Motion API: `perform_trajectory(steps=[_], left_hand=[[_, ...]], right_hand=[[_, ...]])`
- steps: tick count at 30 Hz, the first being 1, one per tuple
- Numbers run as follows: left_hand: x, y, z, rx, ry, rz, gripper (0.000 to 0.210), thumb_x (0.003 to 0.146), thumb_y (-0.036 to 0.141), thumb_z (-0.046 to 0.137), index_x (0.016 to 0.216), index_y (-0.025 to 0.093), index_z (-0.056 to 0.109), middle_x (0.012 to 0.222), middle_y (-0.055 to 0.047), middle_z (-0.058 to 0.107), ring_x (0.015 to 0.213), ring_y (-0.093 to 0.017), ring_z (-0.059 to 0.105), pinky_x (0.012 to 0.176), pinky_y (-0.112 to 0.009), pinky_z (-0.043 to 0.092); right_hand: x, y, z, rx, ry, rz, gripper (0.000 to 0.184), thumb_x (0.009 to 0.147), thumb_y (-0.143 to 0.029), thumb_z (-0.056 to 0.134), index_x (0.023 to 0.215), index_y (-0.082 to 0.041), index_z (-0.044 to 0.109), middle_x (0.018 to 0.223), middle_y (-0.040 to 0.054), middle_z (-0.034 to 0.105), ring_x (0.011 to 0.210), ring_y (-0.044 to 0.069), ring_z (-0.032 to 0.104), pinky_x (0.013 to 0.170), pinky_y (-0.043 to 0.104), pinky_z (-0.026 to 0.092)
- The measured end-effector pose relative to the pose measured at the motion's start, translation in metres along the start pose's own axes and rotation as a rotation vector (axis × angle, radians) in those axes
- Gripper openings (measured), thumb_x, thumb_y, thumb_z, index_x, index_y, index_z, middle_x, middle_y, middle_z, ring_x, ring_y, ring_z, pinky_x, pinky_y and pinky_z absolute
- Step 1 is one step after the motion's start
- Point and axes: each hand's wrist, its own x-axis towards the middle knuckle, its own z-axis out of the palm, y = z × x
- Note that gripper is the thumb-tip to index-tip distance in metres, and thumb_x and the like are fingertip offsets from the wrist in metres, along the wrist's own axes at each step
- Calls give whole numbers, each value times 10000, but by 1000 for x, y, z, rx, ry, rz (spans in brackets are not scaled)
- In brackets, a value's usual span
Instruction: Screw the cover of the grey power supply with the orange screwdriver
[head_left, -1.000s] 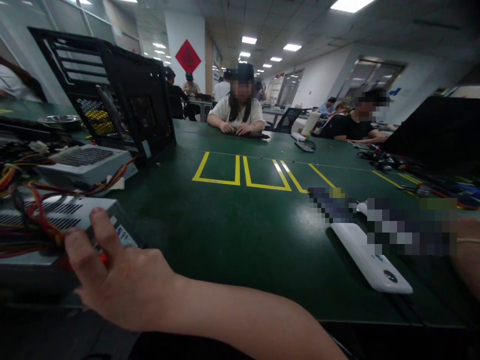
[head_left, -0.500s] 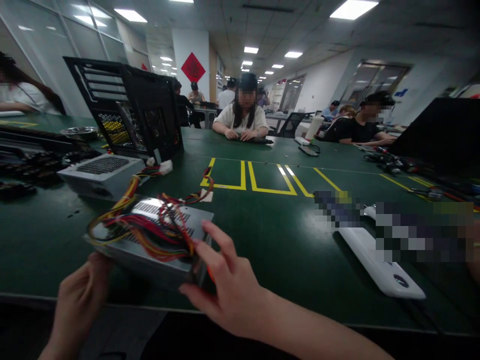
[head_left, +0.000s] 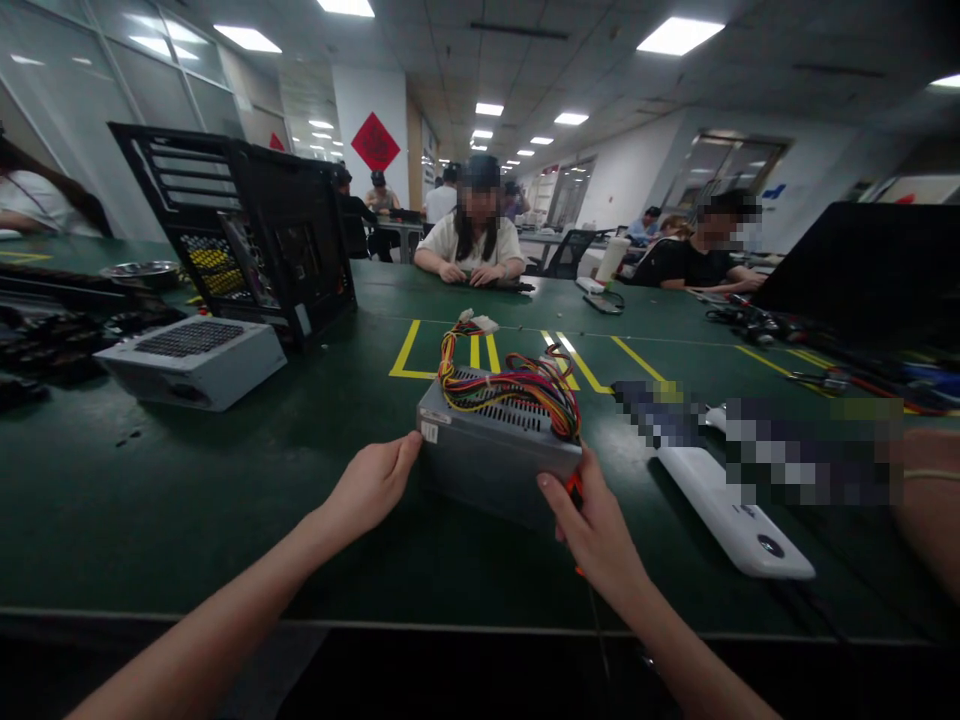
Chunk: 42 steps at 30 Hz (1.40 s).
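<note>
A grey computer power supply [head_left: 487,470] is between my two hands, with its bundle of red, yellow and black cables [head_left: 517,400] lying over the slotted top. My left hand [head_left: 375,485] pinches its left end near a small white label. Around its right end closes my right hand [head_left: 596,520], thumb on the near face. Bits of an orange object [head_left: 574,487] show by the right fingers; a thin dark line hangs below, and I cannot make out what it is. A second power supply [head_left: 195,360] lies to the left, beside an open black computer case [head_left: 300,240].
On the right lies a white elongated device [head_left: 735,510] near another person's arm [head_left: 930,490]. Yellow tape [head_left: 405,350] marks the green table [head_left: 337,580]. Dark parts [head_left: 52,330] and a metal bowl [head_left: 142,272] are at the left. A person [head_left: 472,235] sits opposite.
The held power supply has moved right, away from the other one, and turned so its long side faces me. Its cables moved along. My left hand has come up from the table edge onto its end.
</note>
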Motion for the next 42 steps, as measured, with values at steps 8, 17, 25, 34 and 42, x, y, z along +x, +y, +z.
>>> perform_trajectory(steps=[8, 17, 25, 34, 42], left_hand=[[59, 3, 14, 27, 149, 63, 539, 872, 538, 219, 529, 184, 435, 552, -29, 494, 519, -152, 450, 517, -259, 269], [88, -10, 30, -123, 236, -31, 539, 855, 537, 229, 511, 179, 438, 526, -32, 483, 517, -162, 463, 517, -250, 296], [124, -27, 34, -191, 269, -107, 557, 838, 581, 251, 521, 174, 461, 514, -42, 468, 543, -178, 481, 507, -250, 302], [103, -36, 35, -215, 261, -40, 475, 873, 491, 273, 631, 164, 519, 579, -32, 523, 576, -169, 505, 540, -241, 324], [103, -34, 36, -195, 250, -27, 464, 886, 468, 261, 588, 173, 460, 574, -24, 506, 561, -160, 480, 521, -241, 290]], right_hand=[[77, 5, 0, 284, 27, 159, 529, 769, -519, 529, 1178, -185, 506, 586, -43, 516, 338, 46, 361, 298, 166, 287], [147, 39, 20, 380, 49, 196, 473, 704, -400, 640, 1091, -130, 600, 783, 42, 645, 558, 91, 540, 469, 184, 424], [174, 48, 37, 395, 154, 250, 486, 629, -468, 695, 980, -144, 607, 812, 34, 622, 611, 94, 545, 517, 188, 435], [141, 47, 33, 510, 81, 349, 393, 674, -562, 628, 738, -190, 516, 545, -47, 479, 380, 66, 417, 337, 193, 355], [134, 43, 38, 586, 80, 301, 339, 638, -475, 685, 745, -196, 526, 511, -85, 442, 366, 43, 397, 331, 169, 324]])
